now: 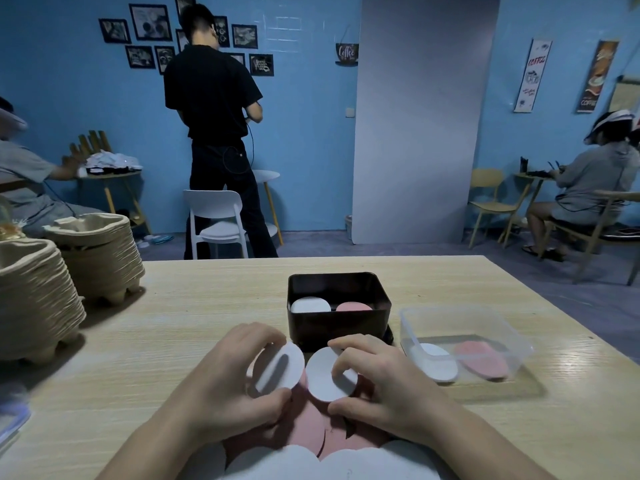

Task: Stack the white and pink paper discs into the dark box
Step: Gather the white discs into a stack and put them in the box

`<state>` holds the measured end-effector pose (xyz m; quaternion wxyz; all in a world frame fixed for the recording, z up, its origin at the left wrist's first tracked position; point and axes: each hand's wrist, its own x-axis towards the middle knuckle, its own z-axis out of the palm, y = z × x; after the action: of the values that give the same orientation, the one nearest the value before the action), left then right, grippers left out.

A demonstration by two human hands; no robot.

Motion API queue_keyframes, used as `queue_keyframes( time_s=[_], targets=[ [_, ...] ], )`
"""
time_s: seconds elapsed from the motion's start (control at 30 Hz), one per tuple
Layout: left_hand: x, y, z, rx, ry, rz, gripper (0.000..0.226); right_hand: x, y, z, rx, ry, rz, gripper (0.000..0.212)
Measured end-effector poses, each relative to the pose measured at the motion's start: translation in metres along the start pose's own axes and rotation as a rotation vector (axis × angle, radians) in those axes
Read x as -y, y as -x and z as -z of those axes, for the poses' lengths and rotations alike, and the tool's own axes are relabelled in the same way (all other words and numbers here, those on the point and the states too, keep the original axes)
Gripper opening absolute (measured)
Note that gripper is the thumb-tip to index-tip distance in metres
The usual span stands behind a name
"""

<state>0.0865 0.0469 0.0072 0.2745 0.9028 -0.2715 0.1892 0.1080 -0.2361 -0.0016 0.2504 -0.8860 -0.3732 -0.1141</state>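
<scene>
The dark box (337,327) stands on the wooden table ahead of me, with a white stack (310,305) on its left side and a pink stack (353,307) on its right. My left hand (239,379) grips a white disc (278,370), tilted up on edge. My right hand (377,386) pinches another white disc (325,377) beside it. Beneath both hands lie several loose pink discs (311,427), and more white discs (277,462) lie at the near table edge.
A clear plastic tub (464,341) to the right of the box holds a white disc and a pink disc. Stacks of pulp cup trays (41,299) fill the table's left side. Beyond the table are a white chair, a standing person and seated people.
</scene>
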Motion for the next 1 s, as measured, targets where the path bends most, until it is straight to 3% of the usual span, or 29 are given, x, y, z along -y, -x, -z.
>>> queue_keyframes(
  time_s=[0.2, 0.43, 0.73, 1.0],
  targets=[
    [-0.013, -0.008, -0.014, 0.002, -0.004, -0.137, 0.041, 0.001, -0.002, -0.001, -0.02, -0.015, 0.048, 0.043],
    [-0.015, -0.013, -0.027, -0.054, -0.056, -0.242, 0.03, 0.002, -0.004, -0.004, -0.063, -0.018, 0.126, 0.028],
    [-0.012, -0.007, -0.019, -0.093, -0.042, -0.179, 0.031, -0.001, -0.001, 0.0, -0.2, -0.05, 0.1, 0.029],
    [-0.012, -0.008, -0.028, -0.083, -0.064, -0.22, 0.023, -0.001, -0.004, -0.004, -0.186, -0.064, 0.096, 0.04]
  ],
)
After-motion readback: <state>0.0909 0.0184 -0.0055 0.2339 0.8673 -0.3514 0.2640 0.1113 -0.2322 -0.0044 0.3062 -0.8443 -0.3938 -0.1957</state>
